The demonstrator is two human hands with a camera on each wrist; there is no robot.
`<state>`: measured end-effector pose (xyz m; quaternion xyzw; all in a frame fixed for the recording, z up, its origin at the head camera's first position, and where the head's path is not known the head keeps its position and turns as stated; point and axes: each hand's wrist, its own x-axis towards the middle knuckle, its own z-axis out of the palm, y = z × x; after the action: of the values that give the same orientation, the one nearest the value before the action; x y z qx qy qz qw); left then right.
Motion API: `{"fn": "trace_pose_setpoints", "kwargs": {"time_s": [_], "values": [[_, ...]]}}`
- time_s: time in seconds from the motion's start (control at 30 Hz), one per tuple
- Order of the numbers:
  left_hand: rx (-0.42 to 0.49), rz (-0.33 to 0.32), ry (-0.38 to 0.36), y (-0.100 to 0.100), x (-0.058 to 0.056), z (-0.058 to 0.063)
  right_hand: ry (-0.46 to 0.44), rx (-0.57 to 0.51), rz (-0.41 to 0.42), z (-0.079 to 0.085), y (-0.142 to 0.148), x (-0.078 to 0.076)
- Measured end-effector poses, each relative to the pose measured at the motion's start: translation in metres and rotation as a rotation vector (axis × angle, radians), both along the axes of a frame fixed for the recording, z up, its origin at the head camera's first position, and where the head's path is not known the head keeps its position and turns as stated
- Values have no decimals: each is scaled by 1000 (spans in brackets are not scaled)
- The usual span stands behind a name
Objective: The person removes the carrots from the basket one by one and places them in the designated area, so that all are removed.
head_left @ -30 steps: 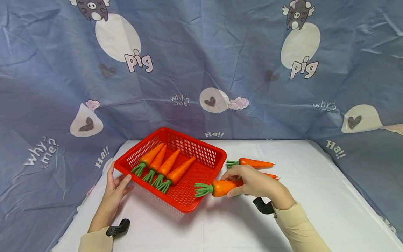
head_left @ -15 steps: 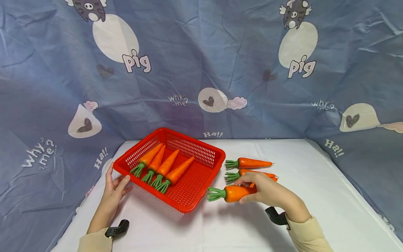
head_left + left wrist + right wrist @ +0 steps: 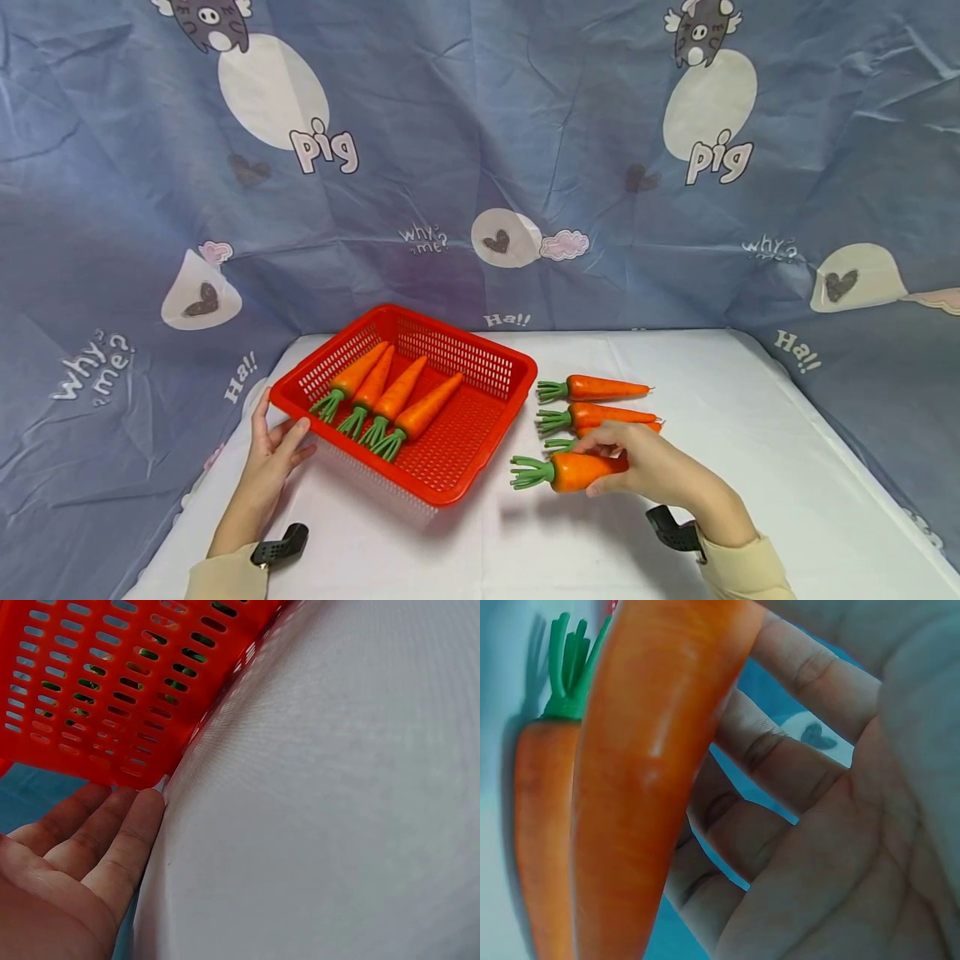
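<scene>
My right hand [image 3: 652, 467] pinches an orange carrot [image 3: 577, 472] with green stalks between thumb and fingers, just right of the red basket [image 3: 480, 458]. In the right wrist view the held carrot [image 3: 660, 750] covers part of another carrot [image 3: 546, 817] lying beside it. My left hand [image 3: 272, 454] touches the basket's near left corner; in the left wrist view its fingers [image 3: 124, 847] lie nearly straight against the basket's lower edge [image 3: 139, 776]. Several carrots [image 3: 401, 387] lie side by side in the basket's left part, stalks towards me.
Right of the basket, more carrots lie on the white tablecloth [image 3: 750, 433]: a far carrot [image 3: 603, 387], a middle carrot [image 3: 607, 414] and one partly hidden by my right hand. A blue printed curtain [image 3: 420, 167] hangs behind and at both sides.
My right hand has moved right and towards me with the carrot, from over the basket's right edge to beside it. My left hand stays at the basket, which has not visibly moved.
</scene>
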<state>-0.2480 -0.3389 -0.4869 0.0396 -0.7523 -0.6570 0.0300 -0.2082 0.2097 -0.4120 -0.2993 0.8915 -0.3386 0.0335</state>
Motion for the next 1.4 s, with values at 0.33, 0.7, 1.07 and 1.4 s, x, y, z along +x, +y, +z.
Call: {"fn": "trace_pose_setpoints", "kwargs": {"time_s": [0.33, 0.7, 1.07, 1.4], "values": [[5, -3, -9, 0, -1, 0, -51, -55, -25, -10, 18, 2], [11, -9, 0, 0, -2, -1, -75, -46, -64, -21, 33, 0], [4, -9, 7, 0, 0, 1, -117, -49, -107, -32, 42, -4], [11, -8, 2, -1, -1, 0, -145, -16, -132, -40, 49, -8]]}}
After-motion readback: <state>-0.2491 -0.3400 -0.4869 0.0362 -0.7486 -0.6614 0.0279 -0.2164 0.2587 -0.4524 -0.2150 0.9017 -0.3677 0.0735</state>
